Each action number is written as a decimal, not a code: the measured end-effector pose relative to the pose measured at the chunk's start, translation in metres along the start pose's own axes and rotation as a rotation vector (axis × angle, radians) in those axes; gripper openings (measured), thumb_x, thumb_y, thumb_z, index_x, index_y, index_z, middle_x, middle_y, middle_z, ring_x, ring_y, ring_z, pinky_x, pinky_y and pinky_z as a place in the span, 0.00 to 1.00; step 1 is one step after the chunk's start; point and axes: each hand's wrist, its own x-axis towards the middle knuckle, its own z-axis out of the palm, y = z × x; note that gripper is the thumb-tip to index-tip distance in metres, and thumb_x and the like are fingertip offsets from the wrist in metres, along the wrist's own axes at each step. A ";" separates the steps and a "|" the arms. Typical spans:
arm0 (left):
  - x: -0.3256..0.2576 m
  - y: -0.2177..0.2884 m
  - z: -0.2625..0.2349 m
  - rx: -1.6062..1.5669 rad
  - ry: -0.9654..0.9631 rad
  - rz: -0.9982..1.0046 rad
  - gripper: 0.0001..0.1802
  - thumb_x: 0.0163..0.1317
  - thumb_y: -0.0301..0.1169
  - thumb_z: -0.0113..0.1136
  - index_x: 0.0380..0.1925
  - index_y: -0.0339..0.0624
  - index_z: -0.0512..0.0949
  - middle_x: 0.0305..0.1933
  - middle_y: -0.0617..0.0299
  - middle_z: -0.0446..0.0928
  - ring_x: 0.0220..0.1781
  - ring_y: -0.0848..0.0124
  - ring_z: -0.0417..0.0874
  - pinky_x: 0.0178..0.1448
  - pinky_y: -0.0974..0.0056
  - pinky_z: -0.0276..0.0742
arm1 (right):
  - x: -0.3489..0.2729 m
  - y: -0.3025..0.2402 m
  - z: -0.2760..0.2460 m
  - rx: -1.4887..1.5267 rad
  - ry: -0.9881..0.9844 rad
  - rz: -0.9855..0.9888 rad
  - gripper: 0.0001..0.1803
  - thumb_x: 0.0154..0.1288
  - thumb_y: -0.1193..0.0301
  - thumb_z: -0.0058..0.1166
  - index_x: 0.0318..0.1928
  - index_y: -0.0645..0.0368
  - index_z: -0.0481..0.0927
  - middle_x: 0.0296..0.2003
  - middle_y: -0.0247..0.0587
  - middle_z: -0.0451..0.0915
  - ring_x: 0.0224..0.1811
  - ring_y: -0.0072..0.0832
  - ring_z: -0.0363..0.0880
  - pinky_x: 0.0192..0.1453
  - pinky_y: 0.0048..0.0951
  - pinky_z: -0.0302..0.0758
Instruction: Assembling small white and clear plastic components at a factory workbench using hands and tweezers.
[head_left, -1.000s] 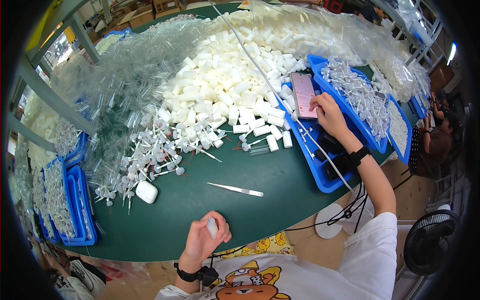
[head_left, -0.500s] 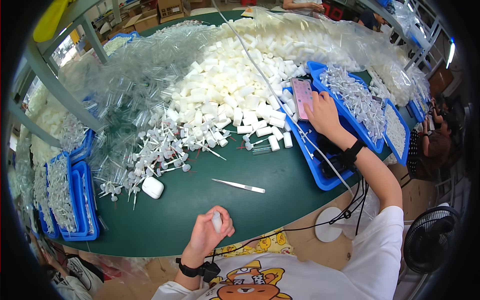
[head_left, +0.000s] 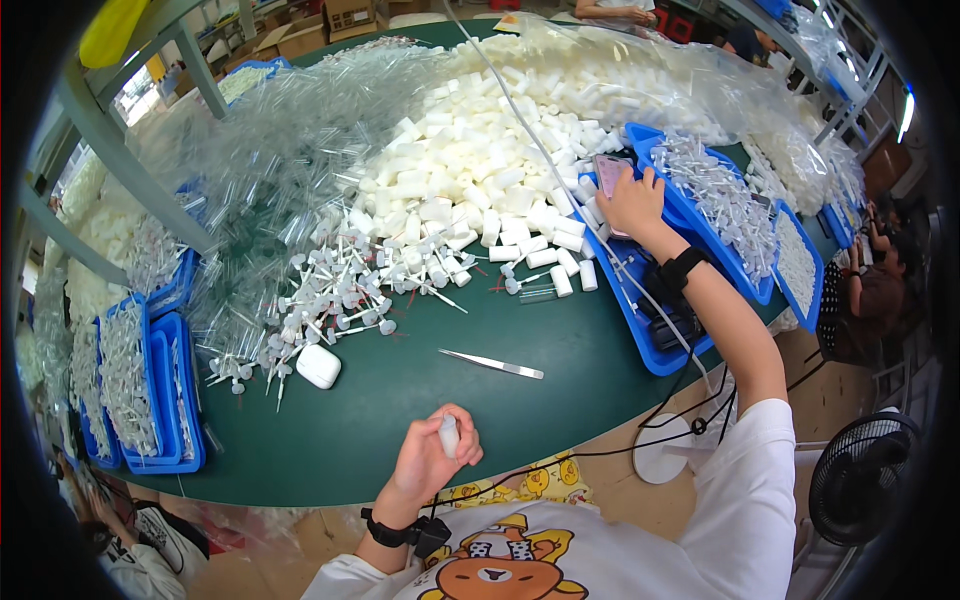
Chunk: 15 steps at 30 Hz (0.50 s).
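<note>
My left hand [head_left: 437,452] is closed round a small whitish translucent cylinder [head_left: 450,436], near the table's front edge. My right hand [head_left: 634,205] reaches over a pink-screened phone [head_left: 608,172], fingers partly spread and touching its screen; the hand covers much of the phone. That phone lies at the far end of a blue tray [head_left: 655,358] with dark devices in it. On the green table between my hands lie metal tweezers [head_left: 492,364]. Left of the tweezers are a white rounded case [head_left: 318,367] and a pile of thin white sticks with grey round heads [head_left: 345,290].
A big heap of white cylinders [head_left: 450,165] fills the table's middle, with clear tubes [head_left: 270,150] to its left. Filled blue trays [head_left: 165,400] stand at the left, another [head_left: 715,210] at the right. A white cable [head_left: 520,110] crosses overhead; a black fan [head_left: 862,475] stands at the right.
My right hand has moved up over the phone's screen and covers more of it. The left hand still holds the cylinder. The whole view has shifted slightly.
</note>
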 end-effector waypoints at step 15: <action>-0.002 -0.001 0.000 0.040 0.046 0.016 0.16 0.62 0.42 0.37 0.33 0.40 0.67 0.21 0.61 0.63 0.25 0.70 0.63 0.36 0.64 0.61 | 0.000 -0.015 -0.020 0.180 -0.080 0.201 0.43 0.46 0.47 0.60 0.50 0.74 0.67 0.47 0.54 0.75 0.60 0.44 0.61 0.60 0.49 0.55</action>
